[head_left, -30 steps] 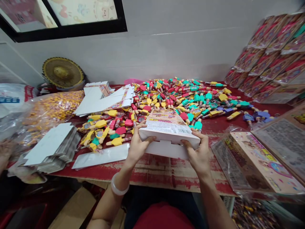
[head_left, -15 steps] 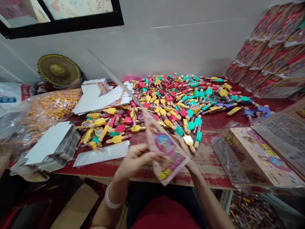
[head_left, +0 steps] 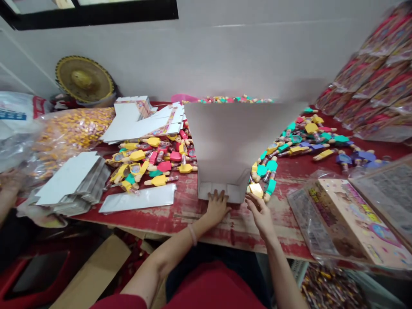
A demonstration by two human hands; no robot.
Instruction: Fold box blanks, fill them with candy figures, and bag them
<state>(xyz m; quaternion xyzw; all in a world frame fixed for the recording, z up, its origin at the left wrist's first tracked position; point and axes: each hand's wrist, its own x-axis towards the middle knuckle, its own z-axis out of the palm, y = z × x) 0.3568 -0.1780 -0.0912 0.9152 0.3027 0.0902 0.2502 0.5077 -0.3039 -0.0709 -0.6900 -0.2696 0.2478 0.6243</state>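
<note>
A cardboard display box [head_left: 231, 141] stands on the table before me, its plain grey inside facing me and its tall back panel upright. My left hand [head_left: 218, 207] presses with spread fingers on the low front part of the box. Just right of the box, my right hand [head_left: 260, 211] is open, fingers apart, close to its lower right corner and to a yellow candy toy [head_left: 256, 189]. Behind the box, the panel hides much of the pile of red, yellow, green and purple candy toys [head_left: 164, 165].
Flat white box blanks [head_left: 138, 128] and a folded stack [head_left: 71, 184] lie left, near a clear plastic sleeve [head_left: 138, 198] and a bag of yellow pieces [head_left: 77, 128]. Wrapped display boxes [head_left: 350, 214] lie right; more are stacked behind [head_left: 380, 81]. Another person's hand [head_left: 11, 184] is at far left.
The printed cardboard was held tilted in both hands; now it stands on the table with its inside toward me. My left hand has moved onto its base, and my right hand has let go.
</note>
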